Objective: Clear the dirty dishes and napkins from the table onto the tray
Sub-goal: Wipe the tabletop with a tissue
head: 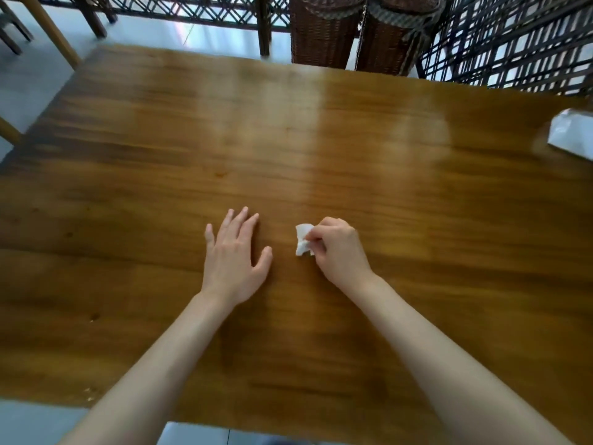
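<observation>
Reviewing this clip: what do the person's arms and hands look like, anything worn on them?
Both forearms are bare up to the frame's edge: no sleeves, gloves, watch or bracelet in view. The left hand and right hand show no rings or markings that the picture reveals.

Dining area, wooden table [288,139], wicker chairs [324,33], lattice screen [513,43], tiled floor [38,75]

A small white napkin [303,239], crumpled, is sitting near the middle of the wooden surface [321,155], pinched at its right edge by the right hand [337,248]. Whether it is touching the wood cannot be told.
</observation>
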`<move>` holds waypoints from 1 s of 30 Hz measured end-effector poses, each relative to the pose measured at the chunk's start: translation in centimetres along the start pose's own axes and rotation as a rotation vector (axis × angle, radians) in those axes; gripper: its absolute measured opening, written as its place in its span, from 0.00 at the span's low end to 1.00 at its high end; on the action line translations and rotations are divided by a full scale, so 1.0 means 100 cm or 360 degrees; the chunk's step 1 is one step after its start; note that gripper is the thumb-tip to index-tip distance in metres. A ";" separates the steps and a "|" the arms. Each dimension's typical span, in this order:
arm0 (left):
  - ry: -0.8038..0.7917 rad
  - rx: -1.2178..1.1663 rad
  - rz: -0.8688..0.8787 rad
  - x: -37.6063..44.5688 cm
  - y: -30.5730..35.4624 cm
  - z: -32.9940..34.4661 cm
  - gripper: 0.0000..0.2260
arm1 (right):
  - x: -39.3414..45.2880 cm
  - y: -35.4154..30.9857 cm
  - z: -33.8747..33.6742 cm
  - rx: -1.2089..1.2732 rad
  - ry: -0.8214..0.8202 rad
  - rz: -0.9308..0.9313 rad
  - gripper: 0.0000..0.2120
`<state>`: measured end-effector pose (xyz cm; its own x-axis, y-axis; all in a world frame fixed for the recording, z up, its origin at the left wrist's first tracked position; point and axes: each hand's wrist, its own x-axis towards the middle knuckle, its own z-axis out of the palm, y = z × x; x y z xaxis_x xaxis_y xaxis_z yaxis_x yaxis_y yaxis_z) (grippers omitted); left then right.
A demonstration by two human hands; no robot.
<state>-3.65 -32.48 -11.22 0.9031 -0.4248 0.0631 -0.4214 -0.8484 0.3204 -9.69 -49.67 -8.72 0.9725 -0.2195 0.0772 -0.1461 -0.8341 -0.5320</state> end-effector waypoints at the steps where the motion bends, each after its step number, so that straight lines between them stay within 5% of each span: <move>1: -0.0010 0.0004 0.0015 -0.009 0.001 0.000 0.27 | -0.009 -0.002 0.001 -0.0015 -0.0010 -0.0020 0.07; 5: -0.0038 0.0054 0.0056 -0.036 -0.001 -0.006 0.27 | -0.036 -0.009 -0.001 -0.0039 -0.0152 -0.0086 0.06; 10: -0.0163 0.0195 0.0174 -0.050 -0.015 -0.014 0.31 | -0.014 0.019 -0.027 -0.0018 0.0326 0.0339 0.06; 15: -0.0192 0.0207 0.0206 -0.052 -0.020 -0.014 0.32 | 0.007 0.012 -0.009 -0.0079 0.0336 0.0598 0.08; 21: -0.0159 0.0244 0.0206 -0.050 -0.022 -0.011 0.32 | -0.010 -0.036 0.025 -0.0105 0.0104 0.0116 0.06; 27: -0.0191 0.0233 0.0221 -0.054 -0.024 -0.010 0.29 | -0.023 -0.039 0.016 -0.0050 -0.0130 -0.0025 0.06; 30: -0.0171 0.0213 0.0229 -0.052 -0.023 -0.011 0.30 | -0.012 -0.022 -0.001 -0.0002 0.0218 0.0156 0.06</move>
<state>-7.26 -27.96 -11.25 0.8219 -0.5696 -0.0046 -0.5589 -0.8080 0.1865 -10.55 -47.66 -7.56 0.9199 -0.3668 0.1389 -0.2395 -0.8058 -0.5416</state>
